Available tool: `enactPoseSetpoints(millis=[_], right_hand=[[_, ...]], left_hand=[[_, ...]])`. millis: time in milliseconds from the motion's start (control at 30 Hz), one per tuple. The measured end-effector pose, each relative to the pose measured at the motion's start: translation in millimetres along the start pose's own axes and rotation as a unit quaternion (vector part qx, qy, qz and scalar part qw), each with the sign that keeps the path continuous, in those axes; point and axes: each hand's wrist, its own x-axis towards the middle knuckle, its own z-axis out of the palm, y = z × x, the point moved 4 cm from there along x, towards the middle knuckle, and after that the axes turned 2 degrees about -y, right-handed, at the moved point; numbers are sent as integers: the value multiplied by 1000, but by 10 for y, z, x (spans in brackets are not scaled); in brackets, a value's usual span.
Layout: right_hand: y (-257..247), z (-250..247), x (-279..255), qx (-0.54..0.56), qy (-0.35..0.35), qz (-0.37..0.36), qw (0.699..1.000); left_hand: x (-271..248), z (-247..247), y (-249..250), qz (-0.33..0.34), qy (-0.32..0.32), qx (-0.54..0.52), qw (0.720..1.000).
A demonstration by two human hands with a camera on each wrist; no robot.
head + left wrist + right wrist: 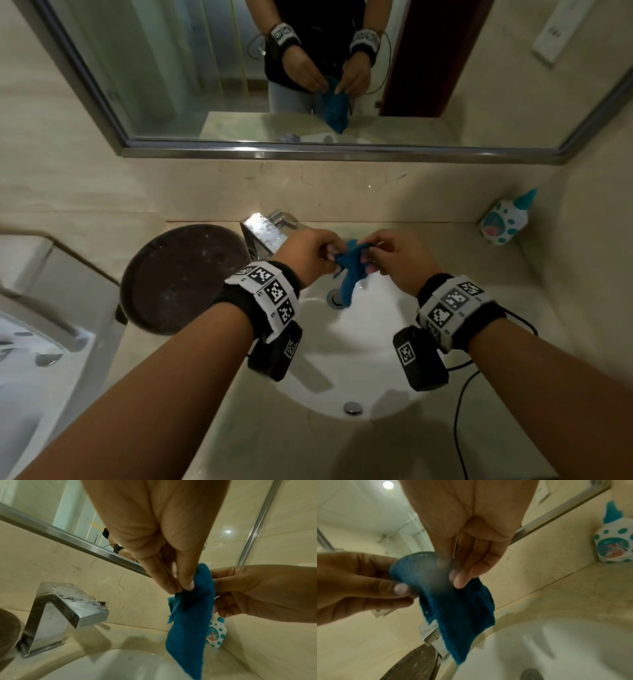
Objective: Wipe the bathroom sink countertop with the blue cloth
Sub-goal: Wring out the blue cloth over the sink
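Observation:
A small blue cloth [349,270] hangs in the air over the white sink basin [359,342], held by both hands. My left hand [313,255] pinches its upper left edge between thumb and fingertips [187,584]. On the other side, my right hand [387,258] pinches the upper right edge, thumb and fingers [460,580] closed on the fabric. The cloth [190,615] droops down from the two grips toward the drain [335,299]. In the right wrist view the cloth [458,609] hangs in front of the faucet. The beige stone countertop [513,294] surrounds the basin.
A chrome faucet [265,233] stands behind the basin, just left of my hands. A round dark tray [178,277] lies on the counter at left. A white bottle with teal dots [505,224] sits in the back right corner. A mirror [239,68] hangs above.

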Motion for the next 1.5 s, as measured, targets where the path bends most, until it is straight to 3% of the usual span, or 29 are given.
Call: enactPoseSetpoints(millis=[100,267,433,567,800,967,1133,1233,1367,1500], right_hand=[[76,-176,15,18,16,0,1000],[181,-290,38,-7,-12,-40,999],[235,-465,113,-25,38,-63,997],[265,-531,155,49,19,-39,998],[190,-585,172,86,-34,-47,995],[117,-586,246,171,-33,-6,985],[96,-577,299,113,14,-4,994],[162,-529,367,132,40,46,989],[163,-384,386,256,-31,135,957],[88,-349,382,272,-47,152,949]], left_hand=[[93,83,4,-18,36,22,999],[179,284,-26,-57,-22,42,997],[237,335,16,-98,-6,59,993],[259,417,56,-88,-51,38,994],[320,318,73,-128,53,21,990],[460,294,55,-157,33,51,986],[568,308,116,-104,53,44,992],[565,305,187,-41,80,-4,996],[542,258,255,3,83,-52,995],[531,213,198,-6,66,-28,997]])
